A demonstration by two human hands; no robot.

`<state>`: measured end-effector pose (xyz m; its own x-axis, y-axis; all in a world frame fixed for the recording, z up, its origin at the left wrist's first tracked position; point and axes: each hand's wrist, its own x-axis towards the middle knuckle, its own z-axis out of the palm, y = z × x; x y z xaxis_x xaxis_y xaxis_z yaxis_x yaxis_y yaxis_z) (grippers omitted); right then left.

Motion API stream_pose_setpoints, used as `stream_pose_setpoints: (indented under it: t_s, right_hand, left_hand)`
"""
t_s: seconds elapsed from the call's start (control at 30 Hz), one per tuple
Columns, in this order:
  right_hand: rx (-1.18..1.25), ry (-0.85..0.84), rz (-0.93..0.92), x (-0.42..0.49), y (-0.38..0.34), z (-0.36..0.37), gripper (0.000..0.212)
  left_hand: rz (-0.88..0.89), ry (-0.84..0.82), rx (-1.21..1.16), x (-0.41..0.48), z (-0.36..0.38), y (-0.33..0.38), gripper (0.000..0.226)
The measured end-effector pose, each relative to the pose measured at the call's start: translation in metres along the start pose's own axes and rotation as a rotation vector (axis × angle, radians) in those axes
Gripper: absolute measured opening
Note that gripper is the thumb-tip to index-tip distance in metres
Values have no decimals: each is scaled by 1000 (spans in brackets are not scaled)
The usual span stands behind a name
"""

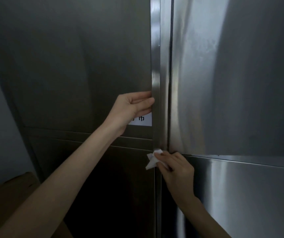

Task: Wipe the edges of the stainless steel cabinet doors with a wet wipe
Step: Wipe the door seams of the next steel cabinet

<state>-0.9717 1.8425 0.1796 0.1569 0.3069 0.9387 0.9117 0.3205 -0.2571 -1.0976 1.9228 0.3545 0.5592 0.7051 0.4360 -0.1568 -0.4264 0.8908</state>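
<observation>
2 bare arms, no sleeves in sight

The left hand [134, 107] and the right hand [175, 169] are both uncovered, with no gloves, rings, watch or bracelet showing. Both forearms are bare from the wrist down to the lower frame edge. The fingers [143, 102] are slim, with short, plain nails. No clothing shows on either arm.

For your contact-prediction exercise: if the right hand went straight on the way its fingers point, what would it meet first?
Probably the upper left door's edge: the right hand already presses the wet wipe at its bottom end.
</observation>
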Motion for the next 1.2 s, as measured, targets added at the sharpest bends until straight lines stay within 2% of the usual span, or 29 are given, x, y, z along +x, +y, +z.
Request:
stream_pose_setpoints:
  t_s: [0.2,0.47,0.6,0.73,0.97,1.13,1.2]
  right_hand:
    - [3,38,21,1,-16,-20,27]
    - [44,296,-37,32,-36,-34,17]
    - [-9,203,15,22,-27,-10,25]
    - [-52,150,71,-2,-20,5,26]
    - [-19,249,34,60,-28,1,24]
    - [9,137,80,7,-36,13,37]
    - [36,122,68,16,-40,9,36]
  left_hand:
    - [-12,-83,-22,-7,-8,6,27]
    - [78,-76,68,-23,-4,-4,31]
    - [-3,-40,54,-33,2,-28,30]
    - [-6,-23,110,-39,5,-35,35]
    - [-94,-90,67,-40,-1,-34,42]
    - [-107,-108,94,-40,-3,-33,47]
    - [-111,-114,100,-40,-3,-32,47]
